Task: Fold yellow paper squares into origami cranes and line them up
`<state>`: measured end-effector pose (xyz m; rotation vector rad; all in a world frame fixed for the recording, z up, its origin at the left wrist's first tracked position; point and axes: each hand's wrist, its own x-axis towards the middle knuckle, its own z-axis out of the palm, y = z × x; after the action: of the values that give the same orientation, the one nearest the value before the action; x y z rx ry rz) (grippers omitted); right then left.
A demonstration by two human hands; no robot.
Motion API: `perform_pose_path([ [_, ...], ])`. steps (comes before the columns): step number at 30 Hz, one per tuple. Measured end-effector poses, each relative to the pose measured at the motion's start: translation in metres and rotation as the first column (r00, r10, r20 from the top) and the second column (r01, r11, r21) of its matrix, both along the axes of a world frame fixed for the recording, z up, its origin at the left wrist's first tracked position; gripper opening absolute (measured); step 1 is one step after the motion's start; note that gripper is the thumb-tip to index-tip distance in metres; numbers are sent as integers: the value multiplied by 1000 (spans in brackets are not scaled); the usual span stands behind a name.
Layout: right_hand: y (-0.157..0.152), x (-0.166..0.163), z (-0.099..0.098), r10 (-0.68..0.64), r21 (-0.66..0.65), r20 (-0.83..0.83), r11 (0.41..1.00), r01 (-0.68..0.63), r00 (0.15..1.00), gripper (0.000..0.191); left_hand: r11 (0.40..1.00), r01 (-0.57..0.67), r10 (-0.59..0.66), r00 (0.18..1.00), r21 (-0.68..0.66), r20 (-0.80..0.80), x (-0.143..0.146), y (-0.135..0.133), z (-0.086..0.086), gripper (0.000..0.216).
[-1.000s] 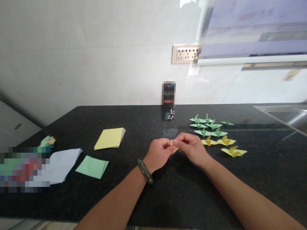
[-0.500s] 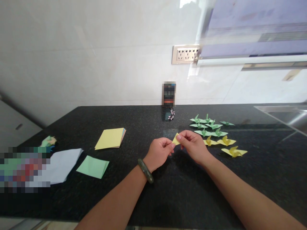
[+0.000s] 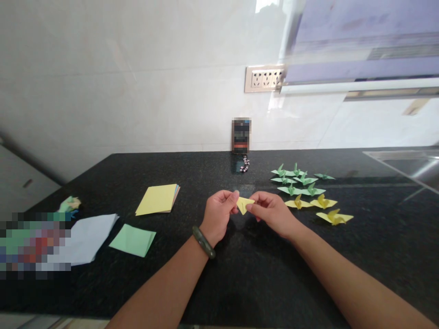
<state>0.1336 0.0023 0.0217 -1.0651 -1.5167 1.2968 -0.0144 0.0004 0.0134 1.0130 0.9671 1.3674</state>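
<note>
A small folded piece of yellow paper [image 3: 243, 204], roughly a triangle pointing down, is held between my two hands above the dark countertop. My left hand [image 3: 220, 212], with a dark bangle [image 3: 203, 242] at its wrist, pinches the paper's left corner between thumb and fingers. On the right side, my right hand [image 3: 272, 211] is closed on it, thumb across the front face. Just beyond that hand stand yellow paper cranes [image 3: 335, 217], with several green paper cranes [image 3: 302, 189] in rows behind them.
Left of my hands lie a stack of yellow-topped square paper [image 3: 157, 199], green paper sheets [image 3: 133, 240] and white paper [image 3: 91, 237]. A blurred-out phone-like device [image 3: 241, 135] with a beaded strap [image 3: 244, 164] leans on the wall. A sink edge [image 3: 399, 171] shows at the right.
The yellow paper has turned, so its triangular face now points down. My left hand has moved slightly up and left, and my right hand has lowered slightly. The cranes and stacks stay put.
</note>
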Motion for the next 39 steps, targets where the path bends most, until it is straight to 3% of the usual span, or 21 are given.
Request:
perform_pose_path([
  [3,-2,-3,-2,1,-57,-84,998,-5,996,22,999,37,-37,998,2,60,0,0,-2,26],
  [8,-1,-5,-5,-52,-156,-263,988,11,963,21,991,124,-124,992,-43,-8,1,-3,1,21],
  [14,0,-4,-5,-97,-141,-265,988,61,959,24,995,75,-81,991,-58,-107,1,-4,4,20],
  [22,1,-4,-6,-42,-108,-223,994,18,974,19,994,71,-71,997,-77,8,2,-1,-1,22],
  [27,-1,-4,-3,2,-76,-198,997,-17,980,20,995,14,-16,1000,-103,-22,3,-2,2,21],
  [39,3,0,-6,-30,-90,-168,996,15,985,27,999,-32,29,992,-24,-125,3,-3,6,22],
])
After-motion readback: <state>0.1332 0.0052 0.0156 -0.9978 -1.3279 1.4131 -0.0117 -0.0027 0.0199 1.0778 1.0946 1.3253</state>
